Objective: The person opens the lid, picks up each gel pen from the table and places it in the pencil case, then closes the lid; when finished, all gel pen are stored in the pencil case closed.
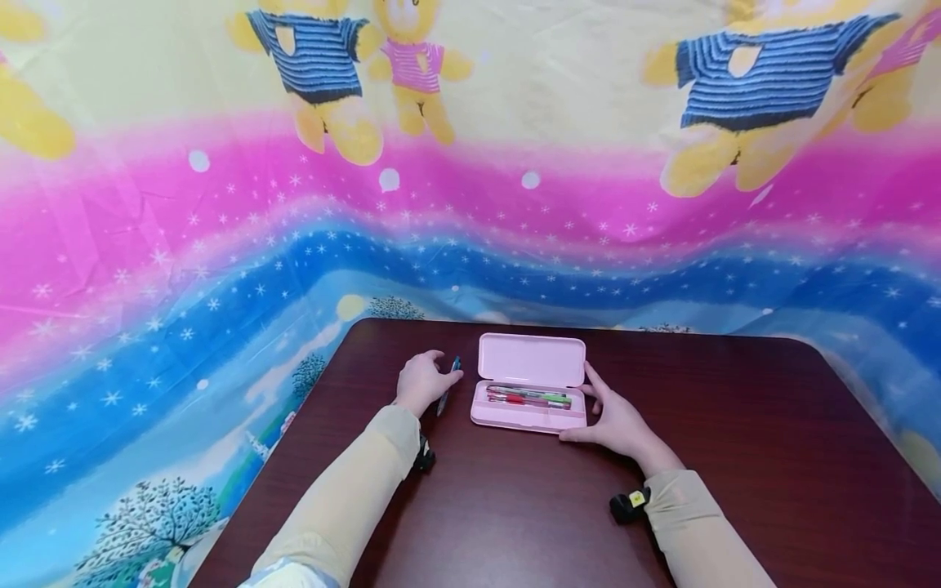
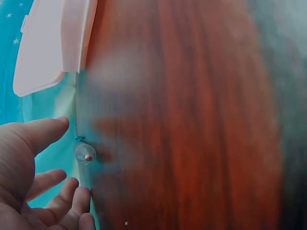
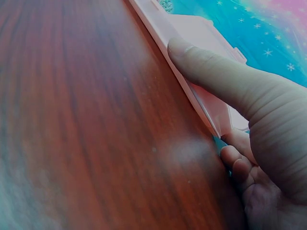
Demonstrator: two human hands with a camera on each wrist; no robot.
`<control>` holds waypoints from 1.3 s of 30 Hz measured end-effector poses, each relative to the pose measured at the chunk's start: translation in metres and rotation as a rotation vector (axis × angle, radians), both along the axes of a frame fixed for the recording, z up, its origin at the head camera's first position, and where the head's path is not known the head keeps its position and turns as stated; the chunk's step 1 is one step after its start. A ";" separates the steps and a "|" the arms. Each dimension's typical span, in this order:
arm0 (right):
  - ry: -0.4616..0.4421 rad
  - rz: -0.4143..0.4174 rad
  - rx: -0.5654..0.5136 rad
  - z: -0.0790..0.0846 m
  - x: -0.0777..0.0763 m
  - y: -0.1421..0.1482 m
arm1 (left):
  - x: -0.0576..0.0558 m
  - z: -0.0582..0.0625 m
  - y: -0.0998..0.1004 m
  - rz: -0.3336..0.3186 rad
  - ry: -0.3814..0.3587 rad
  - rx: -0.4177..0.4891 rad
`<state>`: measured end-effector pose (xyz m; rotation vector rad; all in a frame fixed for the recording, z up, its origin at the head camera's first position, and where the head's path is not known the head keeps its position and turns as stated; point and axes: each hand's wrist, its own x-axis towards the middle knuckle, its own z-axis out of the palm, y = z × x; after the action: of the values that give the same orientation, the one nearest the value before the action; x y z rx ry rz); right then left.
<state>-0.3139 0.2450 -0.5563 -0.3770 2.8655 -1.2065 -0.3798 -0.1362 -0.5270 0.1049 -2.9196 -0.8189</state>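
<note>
A pink pencil case (image 1: 532, 359) lies on the table with its lid raised at the back. Several pens (image 1: 515, 398) rest inside, with red and green parts showing. My right hand (image 1: 621, 423) grips the case's right end, thumb along the front edge and fingers around the far side. To the left of the case lies a single slim pen (image 1: 444, 400), dark with a bluish end. My left hand (image 1: 421, 382) hovers around that pen, thumb and fingers spread on either side. In the left wrist view a gap shows between the fingers and the pen (image 2: 87, 155).
The dark reddish-brown table (image 1: 515, 514) has rounded back corners. Behind it hangs a printed cloth (image 1: 470, 204) with bears and snowflakes, close to the table's far edge. A black wrist camera (image 1: 628, 505) sits at the right cuff.
</note>
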 end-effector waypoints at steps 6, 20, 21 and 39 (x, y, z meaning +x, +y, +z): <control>0.003 -0.002 -0.002 0.001 0.000 0.000 | 0.002 0.005 0.001 -0.027 -0.042 0.006; -0.017 -0.005 -0.002 -0.005 0.002 0.000 | 0.008 0.003 0.012 -0.024 -0.099 -0.001; -0.019 -0.006 -0.002 -0.004 0.002 0.001 | 0.009 0.003 0.013 -0.023 -0.096 -0.001; -0.008 0.004 0.000 0.001 0.000 -0.002 | 0.025 0.023 0.020 -0.137 0.103 0.113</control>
<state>-0.3138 0.2428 -0.5549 -0.3771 2.8569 -1.2046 -0.3545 -0.1158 -0.5036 -0.1254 -2.8080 -0.9784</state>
